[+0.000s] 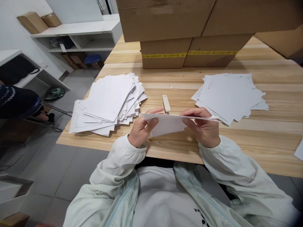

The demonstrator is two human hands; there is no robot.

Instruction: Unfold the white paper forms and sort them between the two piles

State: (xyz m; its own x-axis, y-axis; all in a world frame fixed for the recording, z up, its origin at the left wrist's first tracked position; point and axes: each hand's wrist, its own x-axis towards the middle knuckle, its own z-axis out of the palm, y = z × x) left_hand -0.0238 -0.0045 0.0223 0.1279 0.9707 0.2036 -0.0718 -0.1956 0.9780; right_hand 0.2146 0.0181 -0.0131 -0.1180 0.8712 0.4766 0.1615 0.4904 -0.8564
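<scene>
A: What are the two hands doing?

B: The left hand (141, 128) is pinching one end of the white paper (167, 125), and the right hand (205, 127) is pinching the other end. The thumbs are pressing on the near side, and some fingers are going around the far side.

A: Where is the paper?

B: It is hanging between the hands, over the front of the wooden table (265, 143). I am seeing it nearly edge-on, so I am not able to count the sheets.

A: How are you thinking it should be held?

B: I am thinking soft pinches are best, because hard ones could be making creases. Both hands should be holding level, so the edges are lining up and nothing is slipping.

A: What is lying close by?

B: A messy left pile (110, 96), a right pile (228, 96), and what is looking like a cream stapler (166, 103) just past the paper. The fingers should be minding it!
</scene>
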